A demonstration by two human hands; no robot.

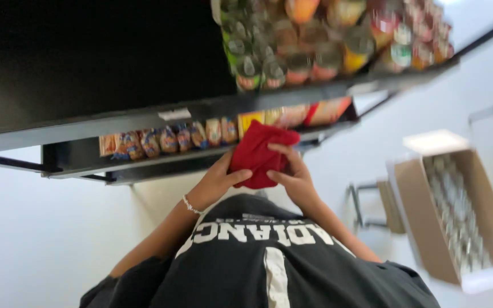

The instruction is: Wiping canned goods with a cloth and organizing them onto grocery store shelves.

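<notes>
We grip a crumpled red cloth (261, 153) between both hands in front of our chest, left hand (218, 181) and right hand (295, 178) equally close, its long side tilting up toward the shelf (161, 161) of packaged snacks (166, 140).

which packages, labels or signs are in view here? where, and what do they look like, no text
Red pouch: soft, crumpled, held in left hand and right hand.
Snack packets: row on lower shelf, orange-brown.
Bottles and jars: upper shelf, green, orange, red labels.
Shelf tag: small white strip on shelf edge.
Cardboard box: open, right, brown, clear containers inside.
</notes>
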